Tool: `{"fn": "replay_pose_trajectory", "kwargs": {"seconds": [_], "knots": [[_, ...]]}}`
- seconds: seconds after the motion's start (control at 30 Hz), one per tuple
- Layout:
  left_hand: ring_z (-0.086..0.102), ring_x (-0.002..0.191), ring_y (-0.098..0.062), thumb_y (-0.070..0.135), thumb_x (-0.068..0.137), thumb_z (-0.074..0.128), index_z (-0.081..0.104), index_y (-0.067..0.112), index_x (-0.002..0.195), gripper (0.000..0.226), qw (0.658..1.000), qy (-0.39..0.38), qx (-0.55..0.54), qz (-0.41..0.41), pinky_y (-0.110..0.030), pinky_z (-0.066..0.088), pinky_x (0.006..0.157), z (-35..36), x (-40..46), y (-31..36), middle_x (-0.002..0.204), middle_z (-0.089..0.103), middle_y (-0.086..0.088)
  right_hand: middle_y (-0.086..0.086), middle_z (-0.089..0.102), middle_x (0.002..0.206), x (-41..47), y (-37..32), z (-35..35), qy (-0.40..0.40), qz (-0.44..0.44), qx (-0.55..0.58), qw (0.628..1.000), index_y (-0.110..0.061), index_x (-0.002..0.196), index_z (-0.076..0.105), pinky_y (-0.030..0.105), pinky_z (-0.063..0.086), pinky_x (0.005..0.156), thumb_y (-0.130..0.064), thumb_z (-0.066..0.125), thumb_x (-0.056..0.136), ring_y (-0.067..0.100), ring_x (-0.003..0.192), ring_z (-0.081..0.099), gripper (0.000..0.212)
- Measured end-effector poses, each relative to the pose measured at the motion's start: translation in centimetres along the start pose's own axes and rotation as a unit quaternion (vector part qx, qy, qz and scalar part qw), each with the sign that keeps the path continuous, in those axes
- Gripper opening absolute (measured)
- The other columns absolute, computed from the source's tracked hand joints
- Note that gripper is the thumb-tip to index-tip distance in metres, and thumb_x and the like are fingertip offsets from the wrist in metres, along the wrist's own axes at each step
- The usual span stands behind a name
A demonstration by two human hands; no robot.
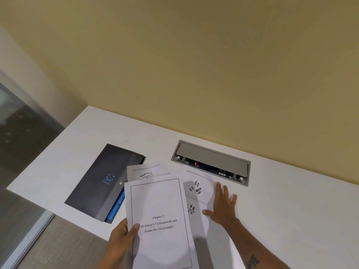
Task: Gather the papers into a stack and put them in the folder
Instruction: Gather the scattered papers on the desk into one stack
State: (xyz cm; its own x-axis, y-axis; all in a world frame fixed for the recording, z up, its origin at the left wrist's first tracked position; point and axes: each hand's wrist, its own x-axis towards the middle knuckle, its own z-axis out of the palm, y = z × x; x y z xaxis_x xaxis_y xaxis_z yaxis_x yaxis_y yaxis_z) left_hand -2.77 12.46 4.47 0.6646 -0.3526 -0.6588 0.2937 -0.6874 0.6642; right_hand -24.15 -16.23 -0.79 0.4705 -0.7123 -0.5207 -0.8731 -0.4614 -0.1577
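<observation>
My left hand (pixel 122 237) grips the lower left edge of a white sheet headed "Chapter 3" (pixel 159 206), held above the table's front edge. Behind its top edge another printed sheet (pixel 147 171) lies flat. My right hand (pixel 223 206) rests flat, fingers spread, on a third sheet with dark pictures (pixel 196 191) to the right. A dark grey folder (pixel 103 181) with a blue logo and a snap button lies shut at the left, blue pockets showing along its right edge.
The white table (pixel 291 200) stands against a beige wall. A grey recessed socket box (pixel 211 162) with a red light sits behind the papers. The table's left edge drops to the floor and a glass panel (pixel 17 152).
</observation>
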Motion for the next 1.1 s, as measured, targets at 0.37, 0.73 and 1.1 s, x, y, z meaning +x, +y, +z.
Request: {"fn": "replay_pose_trajectory", "kwargs": {"seconds": [0.37, 0.73, 1.1], "knots": [[0.072, 0.091, -0.019, 0.023, 0.097, 0.063, 0.064, 0.035, 0.102, 0.013, 1.0, -0.009, -0.027, -0.005, -0.032, 0.058, 0.066, 0.7, 0.5, 0.8, 0.095, 0.076, 0.012, 0.012, 0.062, 0.14, -2.1, -1.6, 1.9, 0.066, 0.098, 0.317, 0.941, -0.013, 0.159, 0.029, 0.046, 0.051, 0.106, -0.012, 0.08, 0.09, 0.036, 0.13, 0.061, 0.086], [0.069, 0.097, -0.011, 0.019, 0.099, 0.061, 0.064, 0.03, 0.106, 0.014, 0.998, -0.05, -0.033, 0.029, -0.028, 0.053, 0.072, 1.6, 1.2, 2.5, 0.101, 0.075, 0.014, 0.001, 0.076, 0.103, -4.0, 2.1, 0.4, 0.128, 0.089, 0.53, 0.833, -0.015, 0.102, 0.072, 0.032, 0.056, 0.085, -0.006, 0.059, 0.103, 0.028, 0.103, 0.071, 0.016], [0.066, 0.105, -0.01, 0.021, 0.1, 0.059, 0.064, 0.029, 0.109, 0.013, 0.992, -0.116, -0.036, 0.045, -0.027, 0.051, 0.081, 3.4, 2.1, 4.8, 0.106, 0.075, 0.013, -0.012, 0.079, 0.119, -6.7, 3.1, -1.0, 0.048, 0.037, 0.615, 0.786, -0.038, 0.113, 0.078, 0.029, 0.051, 0.102, -0.025, 0.057, 0.107, 0.007, 0.114, 0.072, 0.025]]}}
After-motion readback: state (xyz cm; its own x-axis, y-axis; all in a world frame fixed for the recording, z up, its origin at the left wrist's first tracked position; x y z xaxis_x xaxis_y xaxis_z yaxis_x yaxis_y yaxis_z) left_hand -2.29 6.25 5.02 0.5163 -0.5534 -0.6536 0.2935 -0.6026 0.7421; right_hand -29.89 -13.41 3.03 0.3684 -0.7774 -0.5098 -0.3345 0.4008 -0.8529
